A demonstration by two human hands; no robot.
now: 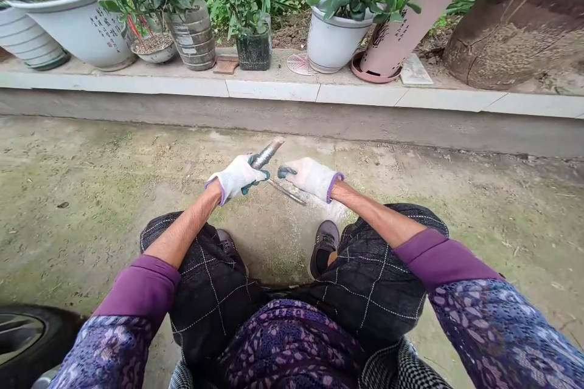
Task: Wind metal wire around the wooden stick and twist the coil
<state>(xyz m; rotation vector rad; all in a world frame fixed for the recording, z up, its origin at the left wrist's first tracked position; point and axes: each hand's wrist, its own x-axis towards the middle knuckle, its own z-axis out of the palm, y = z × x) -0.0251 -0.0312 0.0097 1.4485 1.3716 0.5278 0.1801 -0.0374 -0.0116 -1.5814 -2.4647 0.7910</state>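
My left hand (241, 177), in a white knit glove with dark green fingers and a purple cuff, is wrapped round a silvery, rough-surfaced rod (265, 154) with a brownish far end. The rod points up and away to the right. Opposite it, my right hand (306, 175) wears a matching glove. Its fingers are curled in, and what they hold, if anything, is hidden. Between and just below both hands is a thin grey metal bar (288, 192); I cannot tell whether it lies on the ground or touches a glove.
Pale powder (329, 209) is scattered on the concrete ground (100, 194) below my right hand. Ahead runs a low tiled ledge (274, 90) with several potted plants, among them a white pot (336, 42). A wheel (31, 340) stands at the lower left.
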